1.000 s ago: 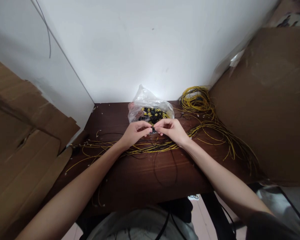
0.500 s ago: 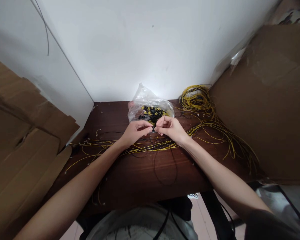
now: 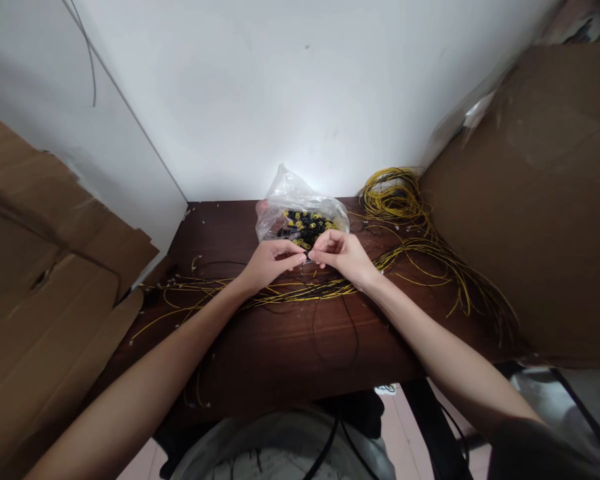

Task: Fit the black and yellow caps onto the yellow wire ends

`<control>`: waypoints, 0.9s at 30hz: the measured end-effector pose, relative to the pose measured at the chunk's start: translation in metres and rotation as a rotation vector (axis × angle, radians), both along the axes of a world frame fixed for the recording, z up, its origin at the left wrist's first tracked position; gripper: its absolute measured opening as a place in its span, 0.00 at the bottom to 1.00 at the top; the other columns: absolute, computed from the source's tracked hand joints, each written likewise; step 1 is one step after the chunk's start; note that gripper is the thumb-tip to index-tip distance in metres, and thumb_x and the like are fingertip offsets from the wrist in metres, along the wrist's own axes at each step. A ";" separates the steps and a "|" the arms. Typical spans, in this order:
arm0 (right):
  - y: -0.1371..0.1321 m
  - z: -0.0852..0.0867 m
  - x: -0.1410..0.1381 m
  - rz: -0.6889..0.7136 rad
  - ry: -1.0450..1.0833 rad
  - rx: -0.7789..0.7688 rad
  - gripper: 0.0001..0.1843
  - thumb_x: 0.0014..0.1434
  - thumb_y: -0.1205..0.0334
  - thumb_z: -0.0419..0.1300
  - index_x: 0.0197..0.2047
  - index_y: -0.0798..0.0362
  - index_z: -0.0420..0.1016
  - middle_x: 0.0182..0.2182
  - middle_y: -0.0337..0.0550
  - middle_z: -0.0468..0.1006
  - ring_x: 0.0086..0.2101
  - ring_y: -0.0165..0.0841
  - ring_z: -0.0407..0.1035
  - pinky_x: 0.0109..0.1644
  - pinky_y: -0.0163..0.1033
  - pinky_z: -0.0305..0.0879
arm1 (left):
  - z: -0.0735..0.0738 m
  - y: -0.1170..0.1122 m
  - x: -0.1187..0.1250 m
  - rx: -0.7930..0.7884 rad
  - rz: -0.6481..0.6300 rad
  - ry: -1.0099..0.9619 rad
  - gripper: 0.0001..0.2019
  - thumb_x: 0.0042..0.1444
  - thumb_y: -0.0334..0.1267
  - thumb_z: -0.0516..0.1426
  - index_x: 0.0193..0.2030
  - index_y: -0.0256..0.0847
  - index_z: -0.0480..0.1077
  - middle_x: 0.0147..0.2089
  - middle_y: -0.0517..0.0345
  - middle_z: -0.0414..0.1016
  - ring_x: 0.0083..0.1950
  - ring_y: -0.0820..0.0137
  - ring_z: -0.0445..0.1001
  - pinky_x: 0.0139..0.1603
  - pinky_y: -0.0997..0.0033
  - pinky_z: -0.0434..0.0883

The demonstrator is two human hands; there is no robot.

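Note:
My left hand and my right hand meet fingertip to fingertip over the middle of a dark wooden table. Both are pinched on a small black part between them, too small to name. Just behind my hands lies a clear plastic bag filled with small black and yellow parts. A bundle of yellow and black wires runs across the table under my wrists. A thin black wire loops down from my hands toward the table's front edge.
A tangled coil of yellow wire sits at the back right, with strands trailing along the right side. Cardboard sheets stand on the left and the right. A white wall closes the back.
Both hands have stayed pinched together at the same spot. The view shifted very slightly; the black wire loop below my hands moved a little.

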State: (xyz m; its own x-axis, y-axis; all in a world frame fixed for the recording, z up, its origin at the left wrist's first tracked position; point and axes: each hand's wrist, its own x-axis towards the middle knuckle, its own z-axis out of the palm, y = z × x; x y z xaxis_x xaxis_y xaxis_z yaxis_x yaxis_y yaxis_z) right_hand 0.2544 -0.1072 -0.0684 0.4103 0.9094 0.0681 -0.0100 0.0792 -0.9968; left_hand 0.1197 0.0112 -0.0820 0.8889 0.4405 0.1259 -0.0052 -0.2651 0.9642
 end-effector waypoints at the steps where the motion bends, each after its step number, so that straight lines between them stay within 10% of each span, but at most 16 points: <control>1: 0.000 0.000 0.000 -0.001 -0.008 0.004 0.18 0.35 0.60 0.71 0.24 0.56 0.66 0.19 0.34 0.70 0.19 0.24 0.63 0.24 0.33 0.62 | 0.000 0.000 0.000 -0.006 0.000 -0.004 0.09 0.48 0.38 0.60 0.34 0.33 0.74 0.27 0.57 0.73 0.26 0.76 0.69 0.30 0.75 0.68; 27: -0.007 0.004 -0.003 -0.074 -0.676 0.123 0.05 0.54 0.65 0.59 0.35 0.56 0.73 0.29 0.41 0.76 0.29 0.28 0.69 0.32 0.33 0.64 | -0.003 0.003 0.000 -0.075 0.047 -0.001 0.11 0.48 0.38 0.61 0.36 0.33 0.75 0.28 0.56 0.76 0.24 0.78 0.67 0.27 0.77 0.67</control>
